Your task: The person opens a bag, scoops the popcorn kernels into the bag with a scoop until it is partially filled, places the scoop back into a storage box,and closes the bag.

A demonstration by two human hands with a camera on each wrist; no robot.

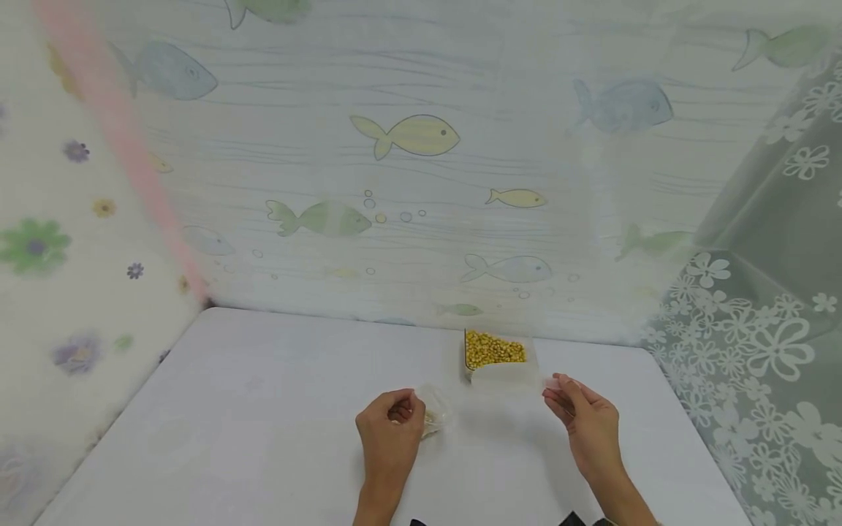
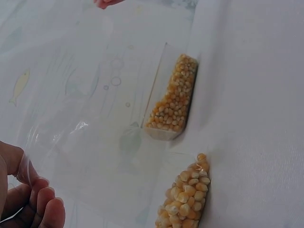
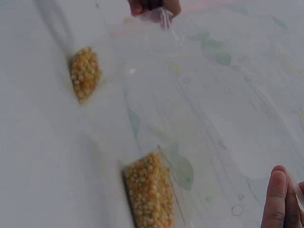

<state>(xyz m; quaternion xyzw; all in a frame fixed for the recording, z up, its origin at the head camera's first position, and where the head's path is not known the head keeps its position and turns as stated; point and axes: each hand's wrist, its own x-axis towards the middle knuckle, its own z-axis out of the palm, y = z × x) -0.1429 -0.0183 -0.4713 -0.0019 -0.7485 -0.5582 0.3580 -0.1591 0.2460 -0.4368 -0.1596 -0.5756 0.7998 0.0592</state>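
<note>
left hand (image 1: pixel 391 435): fingers pinch the upper edge of a clear, crinkled plastic bag (image 1: pixel 439 409), yellow corn kernels (image 2: pixel 184 199) in its bottom, resting on the white tabletop (image 1: pixel 263 409). farther back, to the right: clear rectangular plastic container (image 1: pixel 503 375), also holding kernels, on the tabletop. right hand (image 1: pixel 588 420): near the container, fingers pinching a thin pale piece (image 1: pixel 551 383), possibly plastic; poorly seen.

Left hand (image 1: pixel 392 432): front-left of the corn box (image 1: pixel 503 375), fingers pinching.
Right hand (image 1: pixel 590 422): front-right of the box, fingers pinching.
</note>
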